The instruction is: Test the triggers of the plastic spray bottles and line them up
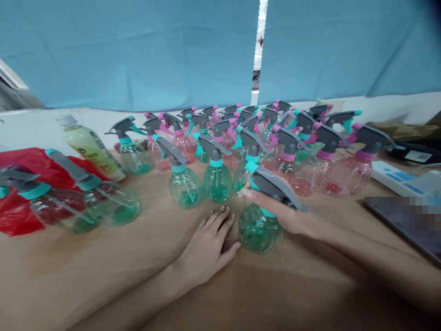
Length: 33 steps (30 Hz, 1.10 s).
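My right hand (279, 209) is wrapped round the neck of a green spray bottle (260, 232) with a grey and turquoise trigger head. That bottle stands on the wooden table (138, 276), tilted little if at all. My left hand (208, 248) lies flat on the tabletop just left of it, fingers stretched out and holding nothing. Beyond my hands stand a green spray bottle (217, 181) and another green one (186, 186). Pink spray bottles (349, 170) are at the right of the group.
Two clear-green spray bottles (112, 202) stand at the left by a red plastic bag (20, 202). A drink bottle (93, 147) leans behind them. At right are a white power strip (396, 177) and a dark flat device (406, 230). Blue cloth (155, 55) covers the back wall.
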Tool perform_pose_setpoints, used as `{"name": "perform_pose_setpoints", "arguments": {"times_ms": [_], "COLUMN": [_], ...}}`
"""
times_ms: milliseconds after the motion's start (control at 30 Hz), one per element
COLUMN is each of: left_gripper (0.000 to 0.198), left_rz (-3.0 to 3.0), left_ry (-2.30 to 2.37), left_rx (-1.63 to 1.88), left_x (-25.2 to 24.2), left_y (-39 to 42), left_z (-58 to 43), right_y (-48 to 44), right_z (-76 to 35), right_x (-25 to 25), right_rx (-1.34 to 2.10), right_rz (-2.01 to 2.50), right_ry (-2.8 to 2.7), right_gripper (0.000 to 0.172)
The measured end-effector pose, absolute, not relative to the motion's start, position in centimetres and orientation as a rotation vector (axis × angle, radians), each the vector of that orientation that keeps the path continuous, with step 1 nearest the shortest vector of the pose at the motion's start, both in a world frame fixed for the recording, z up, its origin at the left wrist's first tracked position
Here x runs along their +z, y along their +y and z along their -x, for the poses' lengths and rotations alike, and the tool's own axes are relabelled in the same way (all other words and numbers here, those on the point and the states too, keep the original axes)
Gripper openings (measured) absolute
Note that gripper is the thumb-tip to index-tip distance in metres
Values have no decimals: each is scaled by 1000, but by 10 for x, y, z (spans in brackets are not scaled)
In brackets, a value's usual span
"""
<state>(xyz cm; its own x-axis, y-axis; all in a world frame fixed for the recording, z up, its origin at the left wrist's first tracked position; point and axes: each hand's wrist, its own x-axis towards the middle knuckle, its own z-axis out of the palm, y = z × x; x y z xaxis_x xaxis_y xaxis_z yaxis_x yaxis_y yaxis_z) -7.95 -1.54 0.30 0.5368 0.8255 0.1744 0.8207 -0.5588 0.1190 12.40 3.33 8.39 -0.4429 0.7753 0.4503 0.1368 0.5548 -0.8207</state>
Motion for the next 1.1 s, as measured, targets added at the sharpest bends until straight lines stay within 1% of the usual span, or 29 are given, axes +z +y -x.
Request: {"name": "perform_pose_setpoints", "arguments": {"times_ms": [100, 233, 400, 500, 700, 900, 1100], "left_gripper": [56, 57, 57, 57, 57, 55, 56], "left_rz": [-2720, -2709, -2725, -2726, -2713, -2696, -2681], "left_ry": [1469, 1483, 1478, 1477, 1478, 1454, 1466], "left_rx": [325, 288, 314, 310, 309, 358, 349], "left_x": [4, 4, 3, 3, 3, 2, 4], "left_y": [-16, -17, -17, -17, -17, -16, -17], "left_z": [79, 79, 80, 79, 79, 80, 79], "right_y": [33, 32, 31, 32, 36, 35, 35], "right_z": [-123, -122, -121, -121, -120, -120, -122], "right_x": [83, 81, 79, 75, 68, 71, 70], "right_rx": [899, 852, 887, 951, 998, 1037, 1054], "right_rz": [742, 770, 796, 795, 700, 699, 688], "right_ry": [-1899, -1866, -1838, -1813, -1754, -1739, -1747], "right_gripper": [22, 20, 8, 16, 23, 25, 26]}}
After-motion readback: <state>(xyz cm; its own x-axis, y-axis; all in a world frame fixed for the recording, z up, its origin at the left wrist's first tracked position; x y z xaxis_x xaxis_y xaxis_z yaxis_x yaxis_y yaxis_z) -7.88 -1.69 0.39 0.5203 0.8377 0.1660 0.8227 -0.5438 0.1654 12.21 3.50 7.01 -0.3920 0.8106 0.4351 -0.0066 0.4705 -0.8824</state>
